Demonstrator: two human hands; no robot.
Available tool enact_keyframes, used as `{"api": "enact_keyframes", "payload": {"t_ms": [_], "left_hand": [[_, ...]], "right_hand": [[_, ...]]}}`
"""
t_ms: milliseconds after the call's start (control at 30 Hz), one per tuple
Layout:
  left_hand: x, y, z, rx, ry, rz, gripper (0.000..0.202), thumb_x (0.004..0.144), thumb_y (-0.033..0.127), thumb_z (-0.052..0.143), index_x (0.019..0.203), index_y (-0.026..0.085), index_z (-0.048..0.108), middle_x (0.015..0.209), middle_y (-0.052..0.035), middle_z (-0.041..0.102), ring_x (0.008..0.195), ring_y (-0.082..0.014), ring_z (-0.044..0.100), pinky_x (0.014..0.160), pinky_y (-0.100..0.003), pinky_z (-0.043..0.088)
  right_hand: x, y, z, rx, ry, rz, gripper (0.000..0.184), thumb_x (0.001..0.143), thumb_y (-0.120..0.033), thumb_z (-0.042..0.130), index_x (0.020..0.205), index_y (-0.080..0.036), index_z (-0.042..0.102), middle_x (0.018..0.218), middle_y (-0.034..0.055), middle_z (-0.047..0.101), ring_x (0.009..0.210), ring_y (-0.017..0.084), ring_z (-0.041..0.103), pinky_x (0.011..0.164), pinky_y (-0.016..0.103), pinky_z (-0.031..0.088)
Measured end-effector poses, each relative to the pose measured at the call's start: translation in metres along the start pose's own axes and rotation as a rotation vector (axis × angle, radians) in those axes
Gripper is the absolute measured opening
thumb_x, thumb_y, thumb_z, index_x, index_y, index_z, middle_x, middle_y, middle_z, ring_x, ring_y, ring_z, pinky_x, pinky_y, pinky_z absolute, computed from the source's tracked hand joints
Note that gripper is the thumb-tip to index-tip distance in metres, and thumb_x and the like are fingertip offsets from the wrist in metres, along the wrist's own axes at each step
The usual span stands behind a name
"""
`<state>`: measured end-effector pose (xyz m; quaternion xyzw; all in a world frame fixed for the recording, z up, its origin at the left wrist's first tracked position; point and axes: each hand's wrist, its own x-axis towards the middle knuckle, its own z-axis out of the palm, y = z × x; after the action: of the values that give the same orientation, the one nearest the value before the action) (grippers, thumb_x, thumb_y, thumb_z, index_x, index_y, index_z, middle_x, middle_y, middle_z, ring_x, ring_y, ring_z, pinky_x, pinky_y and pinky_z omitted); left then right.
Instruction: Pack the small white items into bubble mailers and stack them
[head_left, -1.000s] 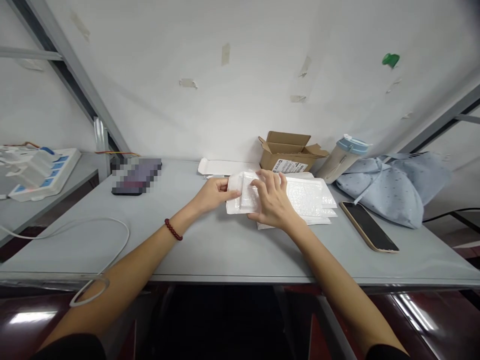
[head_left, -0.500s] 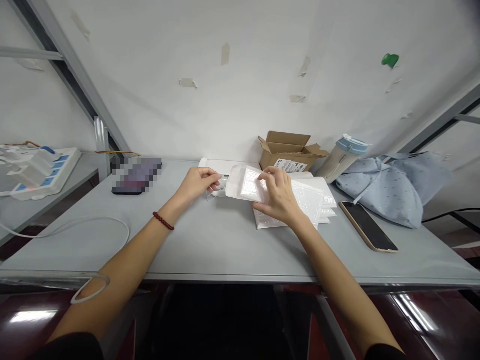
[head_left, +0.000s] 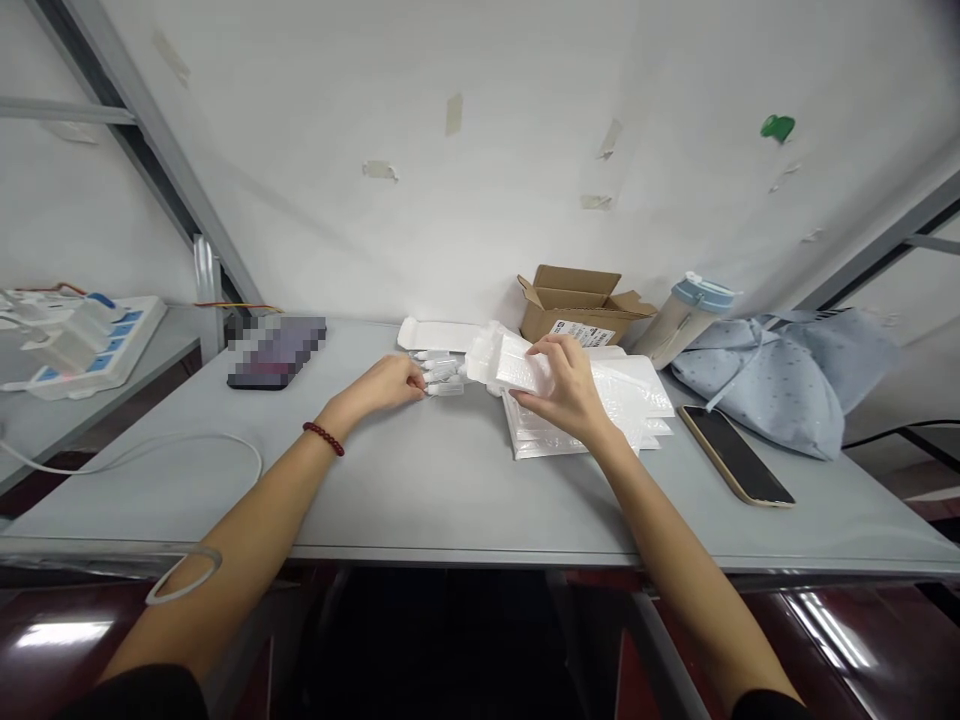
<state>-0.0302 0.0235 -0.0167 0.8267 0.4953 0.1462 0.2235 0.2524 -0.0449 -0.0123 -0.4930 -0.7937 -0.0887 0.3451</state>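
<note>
My right hand (head_left: 564, 388) grips a white bubble mailer (head_left: 517, 362) between thumb and fingers, its opening turned left. Below it lies a stack of white bubble mailers (head_left: 637, 395) on the grey table. My left hand (head_left: 394, 382) is closed in a pinch at the tip of one of several small clear tubes (head_left: 444, 366) with white ends, lying between the two hands. Their exact kind is too small to make out. Behind them rests a flat white packet (head_left: 439, 335).
At the back stands an open cardboard box (head_left: 574, 305), beside a blue-lidded bottle (head_left: 686, 318). A light blue cloth bag (head_left: 761, 385) and a phone (head_left: 735, 455) lie right. To the left are a pixelated dark device (head_left: 277, 352), a white cable (head_left: 187, 437) and a power strip (head_left: 105, 350).
My left hand has moved slightly left and down to the small clear tubes, which now show more fully. The mailer in my right hand has shifted a little right, away from them.
</note>
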Motion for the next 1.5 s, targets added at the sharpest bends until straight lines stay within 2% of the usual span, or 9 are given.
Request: {"api": "enact_keyframes", "payload": {"t_ms": [233,433,567,767,867,1000,1333,1400,1500], "left_hand": [[-0.009,0.000,-0.029,-0.294,-0.024,-0.010,0.014,0.066,0.037,0.070,0.069,0.024,0.076,0.079,-0.0021,0.074,0.081,-0.0216,0.064,0.072,-0.028,0.045],[-0.016,-0.004,-0.044,-0.558,0.192,-0.071,0.022,0.064,0.043,0.077,0.073,0.023,0.076,0.083,-0.0027,0.073,0.081,-0.0188,0.062,0.072,-0.029,0.046],[-0.013,0.005,-0.036,-0.646,0.220,0.000,0.023,0.065,0.042,0.077,0.073,0.021,0.074,0.082,-0.0036,0.072,0.080,-0.0175,0.060,0.071,-0.028,0.045],[-0.009,0.026,-0.013,-0.550,0.186,0.024,0.025,0.070,0.045,0.073,0.074,0.021,0.074,0.083,-0.0041,0.071,0.081,-0.0193,0.060,0.077,-0.033,0.045],[-0.008,0.033,-0.001,-0.436,0.271,0.035,0.022,0.071,0.044,0.072,0.076,0.024,0.076,0.100,-0.0061,0.069,0.101,-0.0253,0.057,0.086,-0.037,0.046],[-0.005,0.040,0.014,-0.400,0.334,-0.001,0.017,0.068,0.043,0.075,0.075,0.028,0.077,0.128,-0.0048,0.059,0.129,-0.0333,0.039,0.102,-0.045,0.041],[-0.010,0.056,0.038,-0.405,0.309,0.123,0.014,0.076,0.025,0.065,0.080,0.027,0.078,0.143,-0.0022,0.050,0.140,-0.0314,0.028,0.117,-0.050,0.025],[-0.009,0.055,0.036,-0.401,0.358,0.123,0.014,0.077,0.030,0.067,0.084,0.027,0.078,0.143,-0.0022,0.052,0.139,-0.0309,0.029,0.117,-0.049,0.025],[-0.006,0.047,0.030,-0.431,0.455,0.119,0.019,0.082,0.036,0.062,0.091,0.026,0.077,0.129,-0.0042,0.062,0.127,-0.0278,0.046,0.107,-0.045,0.039]], "right_hand": [[0.001,0.001,0.001,0.026,0.010,0.030,0.042,0.076,-0.041,0.066,0.110,-0.025,0.048,0.114,0.0106,0.051,0.109,0.030,0.050,0.093,0.047,0.042],[0.000,0.000,0.002,0.006,-0.008,0.055,0.041,0.077,-0.041,0.065,0.110,-0.023,0.048,0.113,0.0101,0.053,0.108,0.029,0.050,0.092,0.044,0.041],[0.000,-0.001,0.004,-0.020,-0.041,0.053,0.042,0.078,-0.041,0.064,0.112,-0.023,0.048,0.115,0.0105,0.055,0.110,0.030,0.049,0.092,0.044,0.039],[-0.001,-0.005,0.006,-0.016,-0.082,0.016,0.043,0.075,-0.036,0.068,0.111,-0.025,0.047,0.112,0.0090,0.060,0.105,0.030,0.049,0.088,0.044,0.037],[-0.002,-0.009,0.007,-0.013,-0.114,-0.024,0.044,0.074,-0.031,0.068,0.112,-0.024,0.046,0.114,0.0090,0.061,0.106,0.030,0.049,0.088,0.043,0.037],[-0.003,-0.015,0.010,-0.002,-0.135,-0.070,0.045,0.073,-0.028,0.068,0.111,-0.023,0.046,0.113,0.0091,0.061,0.108,0.030,0.050,0.089,0.042,0.036],[-0.006,-0.024,0.022,-0.065,-0.086,-0.190,0.042,0.075,-0.023,0.064,0.113,-0.021,0.046,0.113,0.0104,0.062,0.106,0.028,0.051,0.085,0.040,0.034],[-0.005,-0.020,0.020,-0.097,-0.039,-0.170,0.040,0.076,-0.024,0.063,0.112,-0.022,0.046,0.113,0.0107,0.062,0.106,0.029,0.051,0.086,0.040,0.034],[-0.003,-0.011,0.014,-0.117,0.025,-0.110,0.036,0.078,-0.027,0.062,0.111,-0.022,0.046,0.112,0.0102,0.062,0.104,0.028,0.051,0.088,0.041,0.034]]}}
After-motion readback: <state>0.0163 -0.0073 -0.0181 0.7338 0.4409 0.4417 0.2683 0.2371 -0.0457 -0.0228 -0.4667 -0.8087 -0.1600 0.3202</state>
